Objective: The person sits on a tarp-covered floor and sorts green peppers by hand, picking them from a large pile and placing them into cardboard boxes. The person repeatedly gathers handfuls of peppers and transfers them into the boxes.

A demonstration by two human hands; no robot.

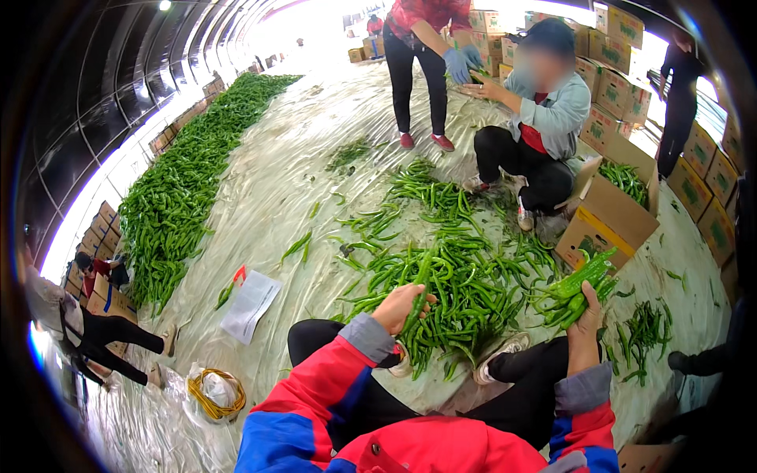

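In my left hand (400,308) is a long green chili pepper (423,277), held upright by its lower part. A bunch of several green peppers (582,284) lies in the grip of my right hand (586,319), off to the right above my knee. Between my bent legs a loose pile of green peppers (455,301) spreads over the plastic sheeting and runs away toward a seated co-worker. My left hand is over the near left part of this pile. The palm side of my right hand is hidden by the bunch.
An open cardboard box (609,219) with peppers inside stands right of the pile. Smaller peppers (646,328) lie by my right knee. Printed paper (251,306) and a yellow cord coil (216,395) are at left. A seated co-worker (541,130) faces the pile; another stands behind.
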